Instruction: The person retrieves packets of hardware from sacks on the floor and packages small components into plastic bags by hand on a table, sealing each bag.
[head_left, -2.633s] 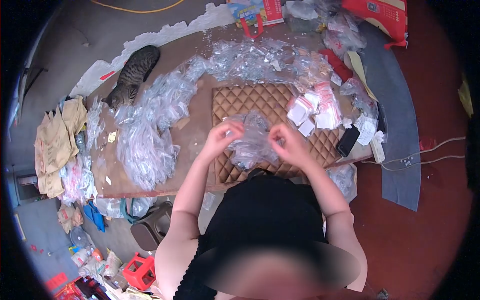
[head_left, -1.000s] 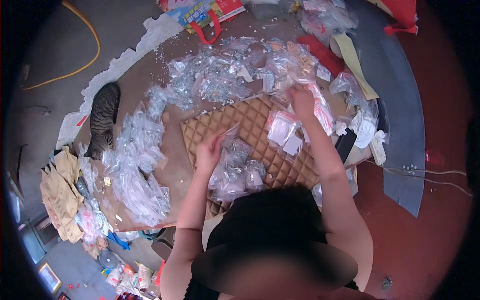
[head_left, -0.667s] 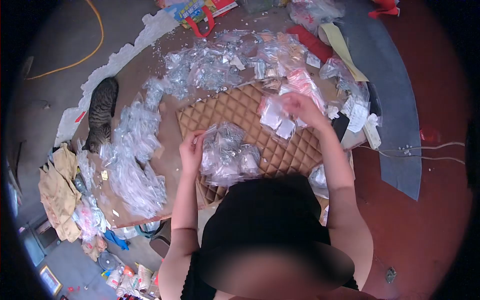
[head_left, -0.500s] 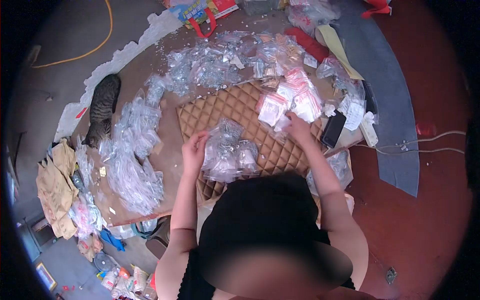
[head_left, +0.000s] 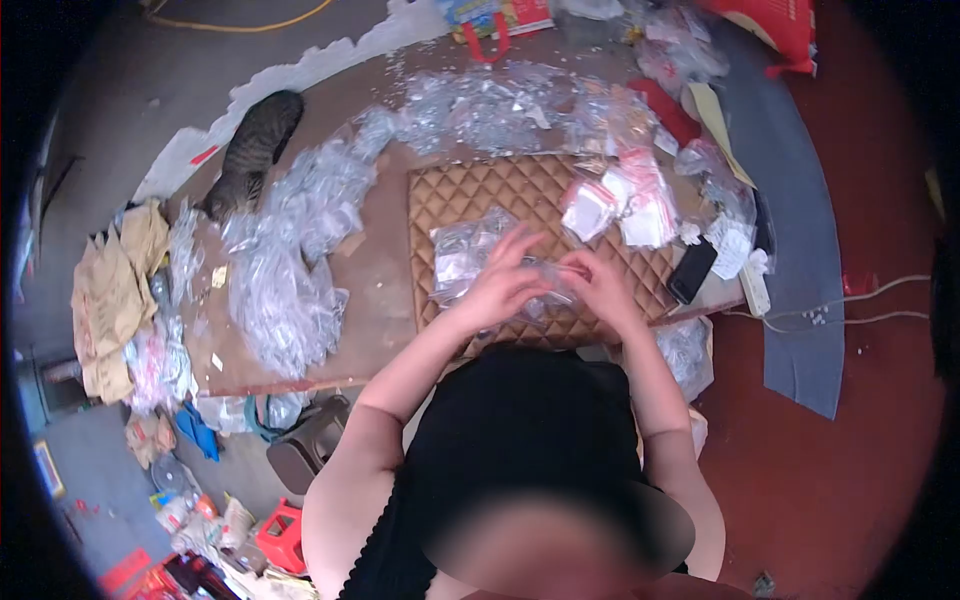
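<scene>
My left hand (head_left: 503,286) reaches over the quilted brown mat (head_left: 450,190) with its fingers spread, close to the edge of a clear plastic bag (head_left: 553,282). Pinched between the fingertips of my right hand (head_left: 603,287) is that same bag, just right of the left fingers. Partly under my left hand lies a heap of small clear bags (head_left: 455,255) with greyish contents I cannot make out. Further right on the mat sits a stack of zip bags (head_left: 640,205) with red edges and white inside.
Many filled clear bags lie in a pile (head_left: 285,300) at left and another pile (head_left: 480,110) at the back. A black phone (head_left: 691,271) and a white power strip (head_left: 756,284) are at right. A tabby cat (head_left: 262,145) lies along the left table edge.
My right hand has come away from the red-edged stack toward my body, with a clear bag. My left hand has moved right to meet it. The view has shifted.
</scene>
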